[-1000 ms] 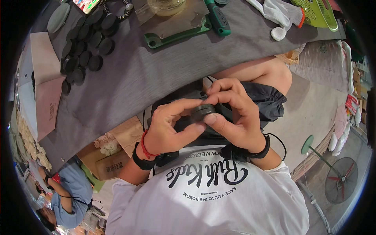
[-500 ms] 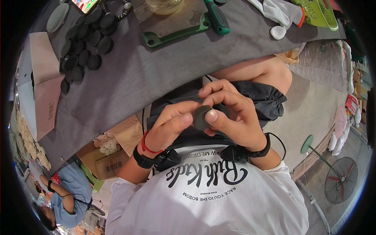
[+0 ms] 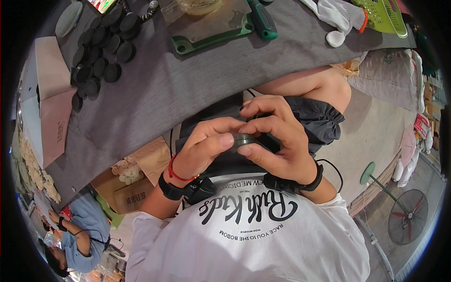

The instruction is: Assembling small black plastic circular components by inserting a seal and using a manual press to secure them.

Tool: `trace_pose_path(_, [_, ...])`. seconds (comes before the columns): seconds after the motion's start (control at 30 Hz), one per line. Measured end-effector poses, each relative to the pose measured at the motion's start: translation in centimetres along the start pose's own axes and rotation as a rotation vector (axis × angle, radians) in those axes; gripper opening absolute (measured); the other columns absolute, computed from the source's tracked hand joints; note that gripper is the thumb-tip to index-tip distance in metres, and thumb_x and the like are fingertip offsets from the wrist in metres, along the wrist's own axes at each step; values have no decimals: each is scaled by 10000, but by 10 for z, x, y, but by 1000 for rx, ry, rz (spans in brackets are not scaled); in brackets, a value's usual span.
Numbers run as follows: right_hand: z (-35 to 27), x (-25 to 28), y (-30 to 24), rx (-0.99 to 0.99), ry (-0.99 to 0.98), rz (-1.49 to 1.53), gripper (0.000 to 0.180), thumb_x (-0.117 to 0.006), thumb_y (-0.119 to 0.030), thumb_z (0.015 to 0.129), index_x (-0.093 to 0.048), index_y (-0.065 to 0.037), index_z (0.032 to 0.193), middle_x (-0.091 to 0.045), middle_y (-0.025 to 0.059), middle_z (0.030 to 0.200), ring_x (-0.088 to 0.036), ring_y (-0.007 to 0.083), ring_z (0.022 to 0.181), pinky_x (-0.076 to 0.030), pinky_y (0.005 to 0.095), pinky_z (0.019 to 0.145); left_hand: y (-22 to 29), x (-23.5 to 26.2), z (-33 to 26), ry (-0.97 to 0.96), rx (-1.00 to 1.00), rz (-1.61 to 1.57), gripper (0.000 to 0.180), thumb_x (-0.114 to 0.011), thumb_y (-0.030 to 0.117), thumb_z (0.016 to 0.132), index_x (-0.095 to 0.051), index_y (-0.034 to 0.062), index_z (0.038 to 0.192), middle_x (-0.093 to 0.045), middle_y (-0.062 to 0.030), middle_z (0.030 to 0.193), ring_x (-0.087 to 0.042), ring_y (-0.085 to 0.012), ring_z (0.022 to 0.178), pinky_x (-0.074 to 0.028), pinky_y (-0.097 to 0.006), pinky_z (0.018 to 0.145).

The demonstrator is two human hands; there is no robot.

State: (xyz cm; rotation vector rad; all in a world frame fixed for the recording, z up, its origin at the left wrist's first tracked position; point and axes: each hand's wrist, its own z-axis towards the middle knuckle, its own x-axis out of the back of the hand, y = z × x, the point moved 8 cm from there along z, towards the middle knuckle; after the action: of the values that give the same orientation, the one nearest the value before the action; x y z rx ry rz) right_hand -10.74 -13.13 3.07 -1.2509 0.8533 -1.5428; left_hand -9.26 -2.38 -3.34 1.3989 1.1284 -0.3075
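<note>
A small round black disc (image 3: 245, 139) is pinched edge-on between both my hands, close to my chest and above my lap. My left hand (image 3: 206, 148) grips it from the left with thumb and fingers; a red cord and a black band sit on that wrist. My right hand (image 3: 277, 138) curls over it from the right, and its wrist carries a black band too. Most of the disc is hidden by my fingers.
A grey-covered table (image 3: 178, 89) lies ahead with several black discs (image 3: 101, 51) at its left, a green-framed board (image 3: 211, 28), a green-handled tool (image 3: 263, 19) and a white glove (image 3: 336, 19). Cardboard boxes (image 3: 127, 188) sit below; another person (image 3: 80, 230) is at lower left; a fan (image 3: 408, 216) stands right.
The disc has been turned from showing its flat face to lying edge-on between my fingertips. Both hands stay close together in front of my chest.
</note>
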Motion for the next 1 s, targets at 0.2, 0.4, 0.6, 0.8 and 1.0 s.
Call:
trace_pose_path(0.2, [-1,-2,-1,55,14,-39,283,-747,-113,680,-616,-29,917,-555,120,1021,-528,285,961,-435,374,804,-1,3,-2,25,12,-3,396,-495,206,870,-549,-84,1135,-590,-154,1127,-550,-193,1069,-405,-322,957])
trace_pose_path(0.4, [1,-3,-7,90,16,-97,296,-744,-103,665,-605,-36,918,-553,115,1008,-532,301,968,-438,394,819,2,1,0,2,-13,-29,380,-506,184,877,-526,-82,1148,-580,-127,1107,-550,-167,1035,-421,-297,924])
trace_pose_path(0.6, [3,0,-13,158,71,-257,347,-751,-91,603,-608,-48,916,-554,99,999,-539,306,960,-438,417,824,5,8,1,123,-77,112,330,-518,99,883,-503,-70,1166,-577,-112,1065,-561,-130,988,-465,-243,830])
trace_pose_path(0.8, [1,-5,-2,76,0,-219,316,-738,-86,664,-607,-20,944,-552,146,1056,-538,312,1021,-437,414,901,4,8,2,91,-83,-16,424,-481,153,830,-494,-74,1187,-575,-150,1110,-563,-176,1024,-445,-314,899])
trace_pose_path(1.0, [-2,1,-5,138,87,-205,367,-741,-70,598,-609,-42,940,-553,122,1030,-550,314,957,-445,407,823,0,8,2,143,7,7,464,-437,202,824,-494,-76,1191,-575,-147,1129,-559,-149,1009,-434,-286,882])
